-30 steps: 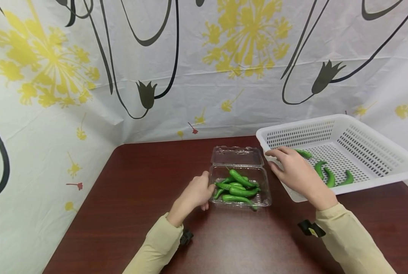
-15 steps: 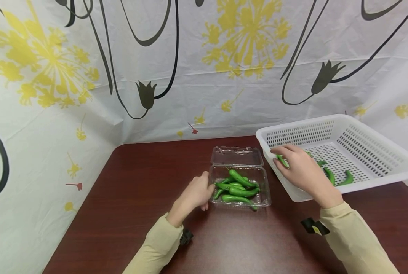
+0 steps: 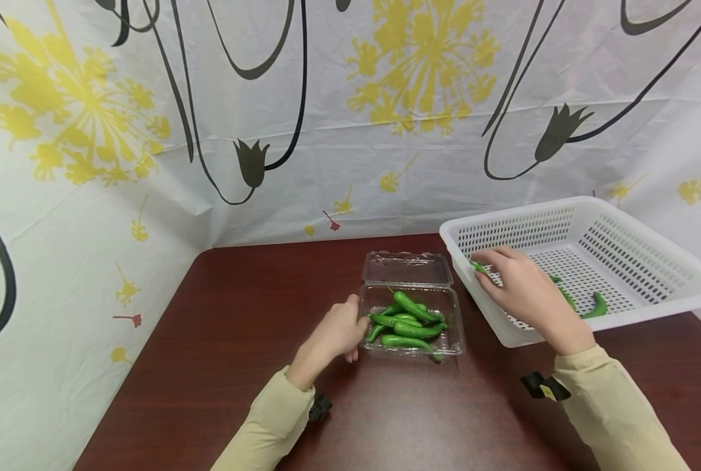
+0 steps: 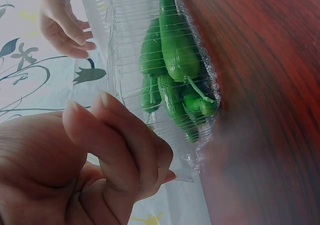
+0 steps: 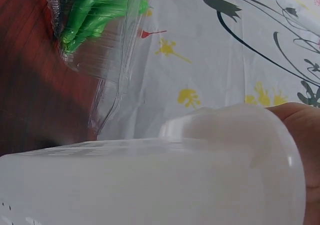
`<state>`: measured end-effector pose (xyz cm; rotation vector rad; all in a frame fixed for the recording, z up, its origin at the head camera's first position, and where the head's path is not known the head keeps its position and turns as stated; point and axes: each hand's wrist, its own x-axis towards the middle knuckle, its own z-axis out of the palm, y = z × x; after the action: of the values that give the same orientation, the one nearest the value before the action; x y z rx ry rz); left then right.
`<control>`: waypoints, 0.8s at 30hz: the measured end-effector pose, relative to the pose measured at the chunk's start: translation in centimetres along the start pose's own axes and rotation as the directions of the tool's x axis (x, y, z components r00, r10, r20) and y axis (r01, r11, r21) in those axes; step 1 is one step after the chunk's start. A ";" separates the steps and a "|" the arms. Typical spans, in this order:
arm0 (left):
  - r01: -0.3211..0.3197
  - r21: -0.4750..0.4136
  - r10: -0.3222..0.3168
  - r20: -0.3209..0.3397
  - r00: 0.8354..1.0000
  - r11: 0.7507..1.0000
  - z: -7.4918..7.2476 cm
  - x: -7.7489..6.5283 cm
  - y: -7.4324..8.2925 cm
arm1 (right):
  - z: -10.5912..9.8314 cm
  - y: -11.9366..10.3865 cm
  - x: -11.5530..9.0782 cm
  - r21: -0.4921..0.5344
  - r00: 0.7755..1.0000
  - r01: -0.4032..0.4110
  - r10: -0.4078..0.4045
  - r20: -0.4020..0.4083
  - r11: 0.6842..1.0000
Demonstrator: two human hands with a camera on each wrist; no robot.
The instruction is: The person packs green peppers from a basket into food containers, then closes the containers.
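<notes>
A clear plastic container (image 3: 453, 314) with an upright hinged lid stands mid-table. Several green chili peppers (image 3: 415, 330) lie piled in it; one pokes past the front rim. My left hand (image 3: 340, 327) grips its left edge, thumb at the rim; in the left wrist view the hand's (image 4: 115, 155) lower fingers curl beside the wall. My right hand (image 3: 523, 288) reaches into the white basket (image 3: 650, 245), thumb and index finger around a green chili pepper (image 3: 478, 267); I cannot tell whether they pinch it. In the right wrist view the basket rim (image 5: 200, 185) hides those fingers.
Further chili peppers lie in the basket, one (image 3: 597, 305) near its front wall. The slotted basket stands at the right, close to the container. Dark red table (image 3: 256, 314) extends left of the container. Patterned white sheeting (image 3: 326, 144) rises behind.
My right hand has moved slightly right and deeper over the basket, and a chili pepper now shows between its thumb and index finger. The left hand and the container have stayed still.
</notes>
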<state>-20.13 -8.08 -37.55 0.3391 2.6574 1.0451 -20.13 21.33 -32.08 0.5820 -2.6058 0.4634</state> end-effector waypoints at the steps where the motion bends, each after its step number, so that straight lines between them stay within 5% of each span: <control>1: -0.001 -0.001 0.001 0.000 1.000 1.000 0.0 0.0 0.0 | 0.0 0.0 0.0 0.000 1.000 -0.005 0.005 0.003 1.000; 24: -0.011 -0.044 0.010 -0.011 1.000 0.999 0.0 -0.1 0.0 | -0.9 1.6 -0.2 0.029 0.999 -0.031 0.030 0.015 0.999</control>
<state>-20.01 -8.08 -37.51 0.3397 2.6403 1.1107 -20.44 23.08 -31.74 0.5575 -2.6291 0.5094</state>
